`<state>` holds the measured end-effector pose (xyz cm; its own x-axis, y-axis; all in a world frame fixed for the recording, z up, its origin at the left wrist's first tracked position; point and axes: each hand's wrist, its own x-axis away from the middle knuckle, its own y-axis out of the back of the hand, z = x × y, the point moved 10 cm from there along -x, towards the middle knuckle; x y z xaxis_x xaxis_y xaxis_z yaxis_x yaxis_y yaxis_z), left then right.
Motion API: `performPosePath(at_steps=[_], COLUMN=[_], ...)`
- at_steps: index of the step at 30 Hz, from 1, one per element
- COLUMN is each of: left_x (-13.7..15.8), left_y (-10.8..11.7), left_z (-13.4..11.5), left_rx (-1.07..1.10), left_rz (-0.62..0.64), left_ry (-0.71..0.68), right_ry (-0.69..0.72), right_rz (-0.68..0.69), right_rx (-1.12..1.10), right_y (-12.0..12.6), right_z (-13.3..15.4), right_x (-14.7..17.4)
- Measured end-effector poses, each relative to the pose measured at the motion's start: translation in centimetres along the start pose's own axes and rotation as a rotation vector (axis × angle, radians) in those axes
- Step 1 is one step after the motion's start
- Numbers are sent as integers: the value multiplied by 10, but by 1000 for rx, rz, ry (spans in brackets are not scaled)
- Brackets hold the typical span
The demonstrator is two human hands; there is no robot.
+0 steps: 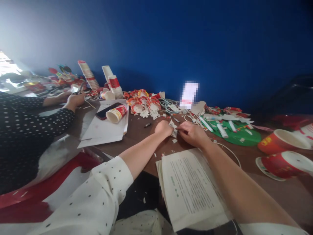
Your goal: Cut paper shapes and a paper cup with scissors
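A small, jagged piece of white paper (173, 127) is between my two hands, just above the brown table. My left hand (163, 128) is closed at its left side and grips it, though most of the fingers are turned away from view. From the right, my right hand (193, 133) pinches at the paper's edge with thumb and forefinger. Small white scraps lie on the table under and around both hands. A dark pen-like object (148, 125) rests left of my left hand. Below my right wrist lies a printed booklet (189, 186).
Cut red-and-white paper pieces (144, 104) are heaped at the back. A red cup (116, 113) and a phone lie on white sheets (102, 130). Stacked cups (88, 75) stand behind. A green disc (244, 135) and cups (276, 140) are at right. Another person's hands (74, 99) hold scissors at left.
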<state>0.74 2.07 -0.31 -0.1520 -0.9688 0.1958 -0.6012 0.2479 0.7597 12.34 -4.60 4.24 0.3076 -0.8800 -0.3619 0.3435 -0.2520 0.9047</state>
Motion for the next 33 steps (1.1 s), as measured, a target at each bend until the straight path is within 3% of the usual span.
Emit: performPosePath(at_steps=[3, 9, 14, 15, 18, 20, 26, 29, 33], left_x=[6, 11, -4, -6, 8, 26, 67, 62, 53], left_y=[1, 2, 9, 22, 74, 81, 9, -11, -12], left_z=[-2, -5, 4, 5, -1, -6, -32, -31, -33], left_rx=[-47, -112, -91, -120, -152, -199, -426, -556, -614], left_rz=[22, 27, 138, 76, -290, -370, -123, -43, 3], left_ry=[25, 16, -22, -59, -248, -358, -783, -836, -837], right_ry=[26, -58, -116, -124, -146, -160, -128, -77, -70], right_rz=[36, 115, 165, 163, 136, 132, 165, 161, 146], right_rx=[-6, 75, 103, 96, 72, 69, 100, 84, 73], right_y=[-8, -19, -21, -20, -19, -19, -22, -22, -23], right_z=[8, 9, 10, 10, 9, 8, 9, 12, 11], right_x=[-1, -3, -1, -1, -1, -1, -1, -1, -1])
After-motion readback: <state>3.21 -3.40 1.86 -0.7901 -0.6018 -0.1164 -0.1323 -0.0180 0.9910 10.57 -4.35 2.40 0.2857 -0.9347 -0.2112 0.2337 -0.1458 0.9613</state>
